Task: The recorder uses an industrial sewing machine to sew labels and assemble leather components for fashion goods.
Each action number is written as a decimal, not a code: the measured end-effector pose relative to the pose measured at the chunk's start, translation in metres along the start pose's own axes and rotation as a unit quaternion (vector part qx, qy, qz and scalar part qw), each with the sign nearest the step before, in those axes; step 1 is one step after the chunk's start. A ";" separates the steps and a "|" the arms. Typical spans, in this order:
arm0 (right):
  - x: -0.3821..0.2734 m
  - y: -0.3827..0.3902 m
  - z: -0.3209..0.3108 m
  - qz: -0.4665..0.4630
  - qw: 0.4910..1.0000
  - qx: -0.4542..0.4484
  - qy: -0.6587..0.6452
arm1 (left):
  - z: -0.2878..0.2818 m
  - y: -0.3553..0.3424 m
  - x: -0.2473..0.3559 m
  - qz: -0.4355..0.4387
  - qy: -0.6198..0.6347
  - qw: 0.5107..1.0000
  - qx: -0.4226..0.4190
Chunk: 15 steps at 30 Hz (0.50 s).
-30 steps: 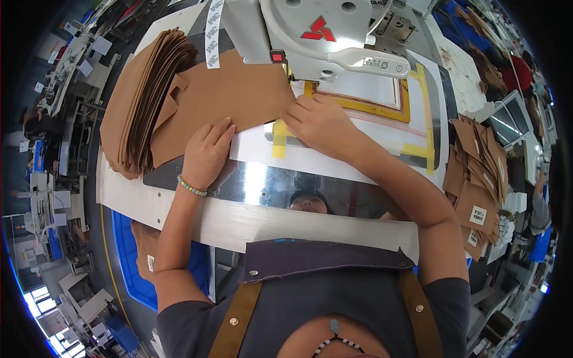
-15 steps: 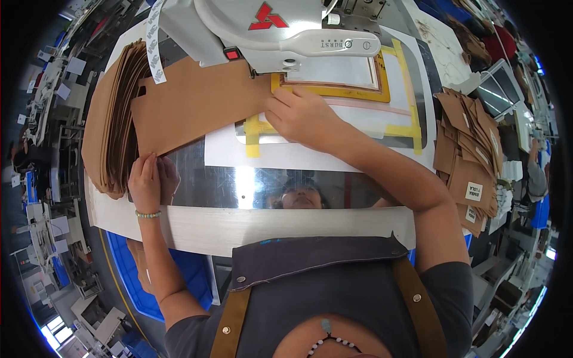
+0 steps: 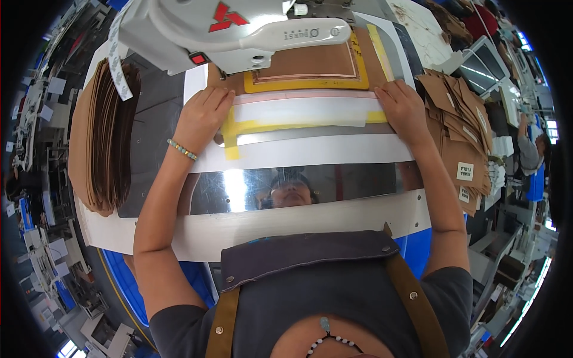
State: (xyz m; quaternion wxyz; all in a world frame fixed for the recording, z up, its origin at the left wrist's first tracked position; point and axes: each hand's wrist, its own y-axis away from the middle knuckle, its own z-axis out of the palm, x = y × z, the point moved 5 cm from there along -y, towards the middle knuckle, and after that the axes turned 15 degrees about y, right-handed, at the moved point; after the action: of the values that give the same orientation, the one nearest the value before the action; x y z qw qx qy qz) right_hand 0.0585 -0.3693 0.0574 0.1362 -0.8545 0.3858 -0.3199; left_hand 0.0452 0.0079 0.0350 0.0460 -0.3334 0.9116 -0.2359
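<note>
A flat brown panel lies under the sewing machine head, with a yellow rectangular frame over it. The panel's brown surface also fills the opening of the frame. At its near left corner, my left hand closes its fingers on the edge. My right hand grips the near right corner in the same way. Just in front of the panel's near edge runs a pinkish strip. White sheet and yellow tape show beneath and around it. Whether the panel is leather or cloth I cannot tell.
A thick stack of brown panels stands curved at the left. Several brown pieces with white labels are piled on the right. A white measuring tape hangs by the machine. A shiny metal plate borders the table's near side.
The brown panel has moved from beside the left stack to the right, under the yellow frame. My left hand went up and right with it; my right hand shifted right to its other corner.
</note>
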 end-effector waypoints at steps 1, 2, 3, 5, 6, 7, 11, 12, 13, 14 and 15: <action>0.004 0.004 0.004 0.014 1.000 -0.014 -0.010 | 0.002 -0.004 0.000 -0.005 -0.004 1.000 0.001; 0.007 0.006 0.008 0.026 0.999 -0.011 -0.019 | 0.002 -0.006 0.001 -0.012 -0.006 1.000 -0.001; 0.009 0.009 0.010 0.040 0.999 -0.011 -0.027 | 0.002 -0.007 0.000 -0.024 -0.004 1.000 -0.007; 0.012 0.014 0.013 0.060 0.997 -0.009 -0.043 | -0.003 -0.004 0.000 -0.042 0.014 0.999 0.008; 0.013 0.015 0.014 0.065 0.997 -0.006 -0.049 | -0.005 -0.002 0.000 -0.058 0.019 0.998 0.012; 0.015 0.017 0.014 0.072 0.996 -0.007 -0.061 | -0.007 0.001 0.001 -0.071 0.026 0.997 0.017; 0.015 0.021 0.009 0.068 0.997 -0.003 -0.047 | -0.007 0.003 0.001 -0.093 0.048 0.995 0.008; 0.016 0.021 0.009 0.069 0.997 -0.001 -0.046 | -0.008 0.003 0.002 -0.081 0.044 0.996 0.016; 0.016 0.022 0.008 0.069 0.997 0.001 -0.046 | -0.008 0.002 0.002 -0.077 0.044 0.996 0.020; 0.016 0.022 0.008 0.072 0.996 0.001 -0.047 | -0.008 0.002 0.002 -0.074 0.042 0.996 0.023; 0.016 0.022 0.008 0.074 0.996 0.002 -0.048 | -0.008 0.002 0.001 -0.077 0.045 0.996 0.026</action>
State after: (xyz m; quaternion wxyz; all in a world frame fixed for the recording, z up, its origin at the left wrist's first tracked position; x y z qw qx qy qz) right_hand 0.0592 -0.3961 0.0481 0.1796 -0.8376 0.4405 -0.2685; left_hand 0.0409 0.0119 0.0414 -0.0052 -0.3907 0.8778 -0.2772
